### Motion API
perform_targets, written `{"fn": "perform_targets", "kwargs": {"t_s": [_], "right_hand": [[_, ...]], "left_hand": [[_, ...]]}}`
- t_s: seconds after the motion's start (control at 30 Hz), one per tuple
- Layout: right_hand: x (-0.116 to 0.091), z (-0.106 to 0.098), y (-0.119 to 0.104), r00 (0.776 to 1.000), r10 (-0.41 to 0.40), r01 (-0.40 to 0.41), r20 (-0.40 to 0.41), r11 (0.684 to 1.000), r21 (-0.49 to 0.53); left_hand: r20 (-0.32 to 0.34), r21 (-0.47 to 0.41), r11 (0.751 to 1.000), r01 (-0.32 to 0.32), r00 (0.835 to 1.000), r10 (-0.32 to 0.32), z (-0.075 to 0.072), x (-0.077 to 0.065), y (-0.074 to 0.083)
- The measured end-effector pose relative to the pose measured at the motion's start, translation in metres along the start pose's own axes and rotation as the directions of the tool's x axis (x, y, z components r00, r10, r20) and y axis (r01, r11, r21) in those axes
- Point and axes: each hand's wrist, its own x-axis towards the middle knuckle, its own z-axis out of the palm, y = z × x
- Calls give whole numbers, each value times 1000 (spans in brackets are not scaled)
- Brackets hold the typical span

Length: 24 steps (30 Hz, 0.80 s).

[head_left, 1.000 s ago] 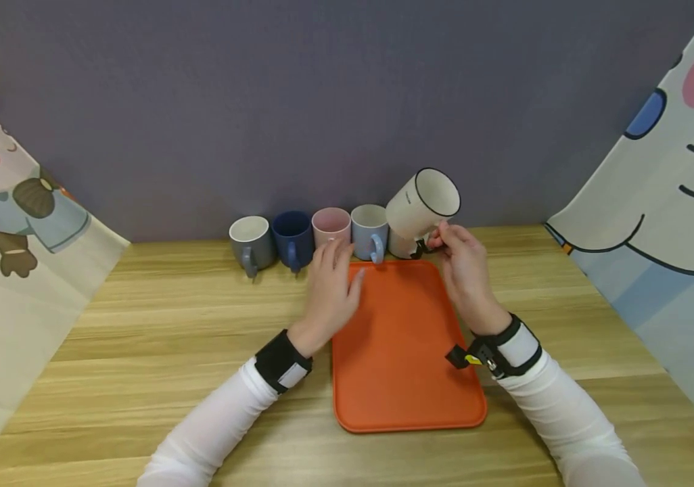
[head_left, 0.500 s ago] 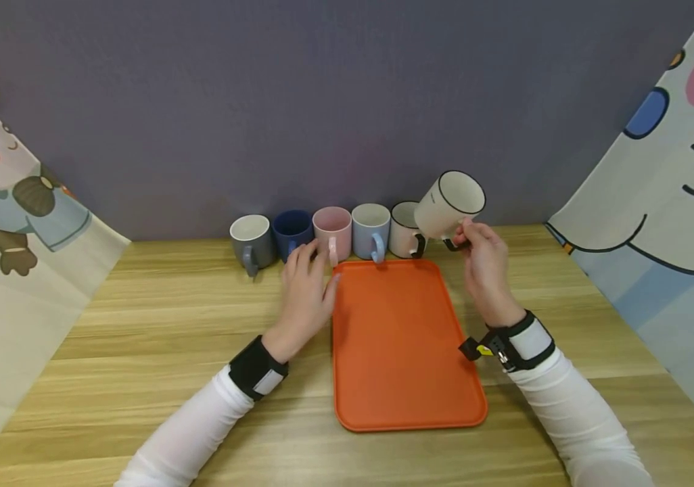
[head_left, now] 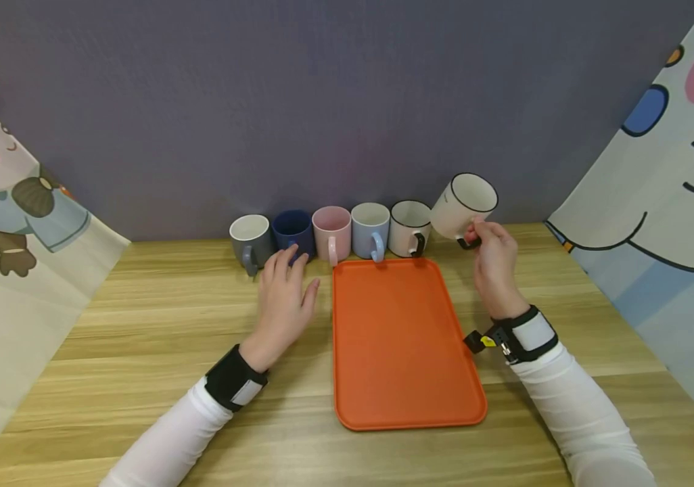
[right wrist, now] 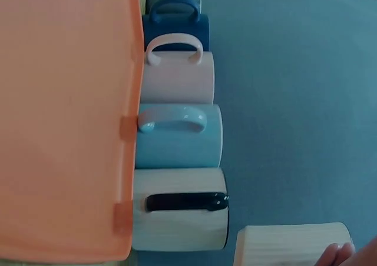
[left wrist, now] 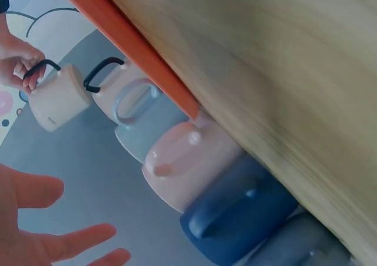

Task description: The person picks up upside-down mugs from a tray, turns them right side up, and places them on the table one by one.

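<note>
My right hand grips the black handle of a white mug with a black rim. That mug is tilted, its mouth leaning to the right, and is held up beside the right end of a row of mugs. The row runs grey mug, navy mug, pink mug, light blue mug and a second white mug with a black rim and handle. Low in front of the navy mug, my left hand has its fingers loosely extended and holds nothing. The left wrist view shows its spread fingers.
An orange tray lies on the wooden table, its far edge close to the row. Behind the mugs rises a grey wall. Printed cartoon panels border both sides.
My right hand has carried the white mug rightward, away from the second white mug. My left hand has moved left and nearer, from the pink mug to before the navy one.
</note>
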Motion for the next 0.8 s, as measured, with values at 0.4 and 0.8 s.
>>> {"fn": "perform_targets", "kwargs": {"t_s": [0.4,0.8], "right_hand": [[15,-11,10,995,-37,30,-93,997,-73],[30,-16,22,990,-26,4,-139,988,-154]], "left_hand": [[23,46,997,57,998,-58,-18,-9,-21],[24,64,993,98,995,-100,-36,-16,-36]]}}
